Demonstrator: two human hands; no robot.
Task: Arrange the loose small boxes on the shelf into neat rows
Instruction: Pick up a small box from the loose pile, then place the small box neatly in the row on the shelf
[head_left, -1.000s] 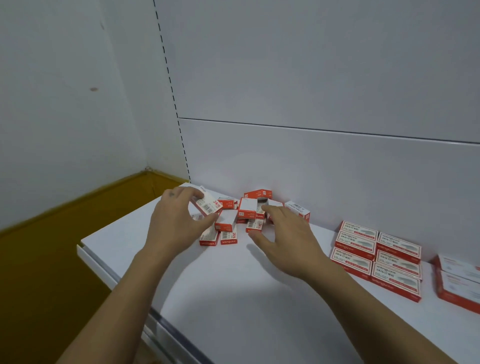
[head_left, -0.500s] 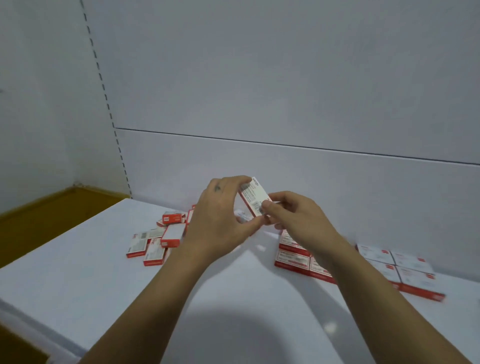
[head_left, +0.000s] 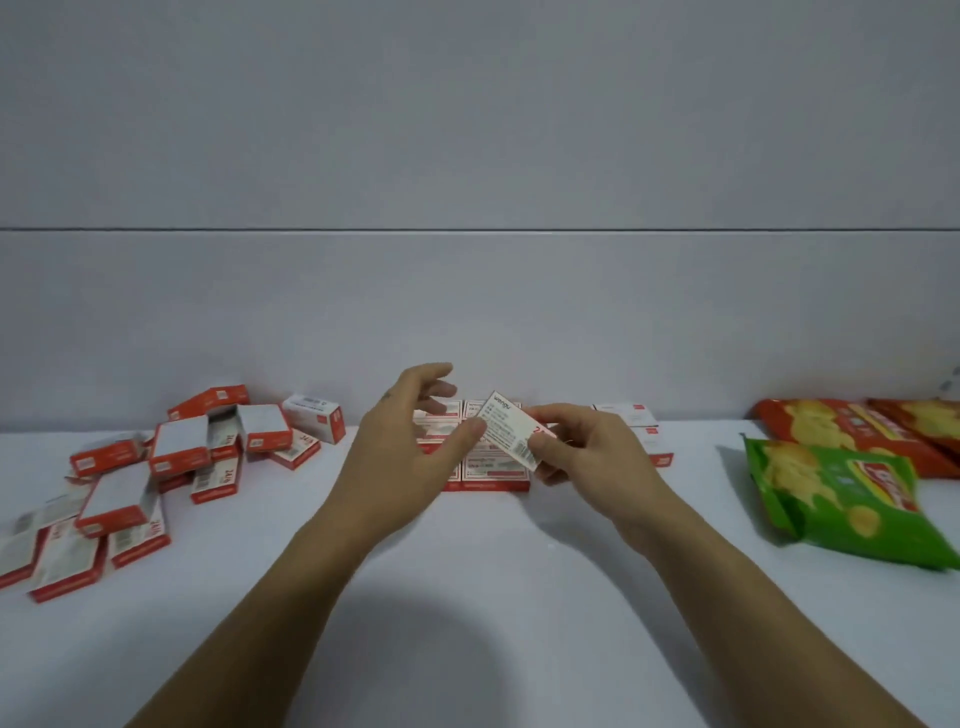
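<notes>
1. Far left: a loose pile of small boxes (head_left: 179, 449) runs from the left frame edge along the shelf (head_left: 493, 582) to the back panel (head_left: 467, 312). The boxes lie at mixed angles. Several are stacked or lean on one another, and some show a plain white face, others a printed one.

2. A bare strip of shelf separates the pile from the left forearm. The shelf's rear edge meets the back panel in a straight line.

3. Left hand (head_left: 410, 447): released. The fingers are spread loosely and raised, and the thumb tip touches the lower left edge of the held box (head_left: 506, 436).

4. Held box: above the shelf, between both hands, in front of the neat rows (head_left: 493, 470). It is tilted, left end higher. Its white face shows print lines and a barcode, and a red band marks the right end.

5. Right hand (head_left: 587, 452): grasping the held box, with thumb and fingers pinching its right end.

6. The neat rows lie flat, edge to edge, against the back panel and partly hidden by both hands.

7. Open shelf lies between the rows and a green snack bag (head_left: 841, 499). Orange snack bags (head_left: 831, 431) lie behind it at the far right.
</notes>
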